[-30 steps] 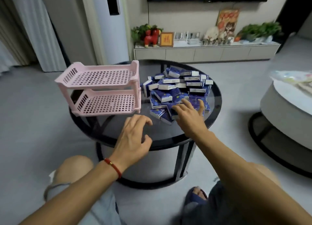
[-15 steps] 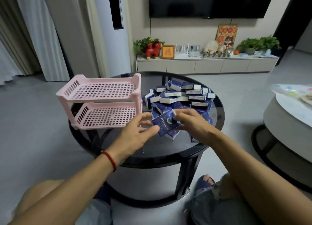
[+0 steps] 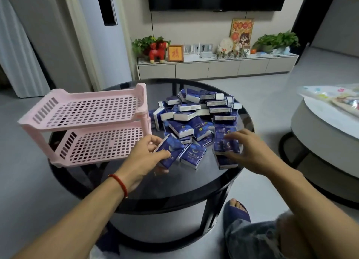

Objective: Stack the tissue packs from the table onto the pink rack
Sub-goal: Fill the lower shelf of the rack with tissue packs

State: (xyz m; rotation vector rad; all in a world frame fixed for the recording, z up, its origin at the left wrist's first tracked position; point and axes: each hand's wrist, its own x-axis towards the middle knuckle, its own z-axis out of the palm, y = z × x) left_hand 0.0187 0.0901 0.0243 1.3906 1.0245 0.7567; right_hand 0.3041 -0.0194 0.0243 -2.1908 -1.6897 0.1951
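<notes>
The left hand (image 3: 144,155) holds one tissue pack (image 3: 169,151) by its edges, thumb on top, just above the round table (image 3: 174,184) and close to the pink rack (image 3: 93,122); the right hand (image 3: 246,151) has bent fingers on another pack (image 3: 225,145) at the near side of the pile (image 3: 198,114); the two hands are apart. The packs look small, light and squashy, wrapped in shiny blue plastic that may slip; holding a pack by its long sides looks best. The rack is stiff plastic with lots of little square holes; both shelves have nothing on them. The table top is dark, smooth glass.
</notes>
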